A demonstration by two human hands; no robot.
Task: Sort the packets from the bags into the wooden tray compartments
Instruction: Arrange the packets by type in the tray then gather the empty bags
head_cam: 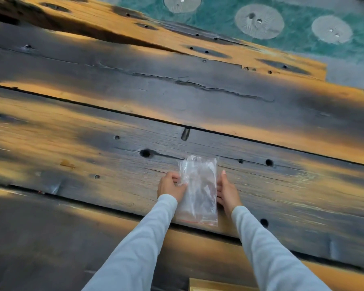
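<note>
2 hands flank a clear bag (pixel 199 194) on the table (pixel 93 143): left hand (pixel 170 186) pinching its edge, right hand (pixel 227 191) open alongside.

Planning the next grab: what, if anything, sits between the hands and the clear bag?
Nothing visible. The left hand already touches the clear bag on the wooden table; the right hand rests at its other edge.

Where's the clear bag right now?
In the head view, the clear bag lies flat on the wooden table, low and centre, between the left hand and the right hand.
</note>
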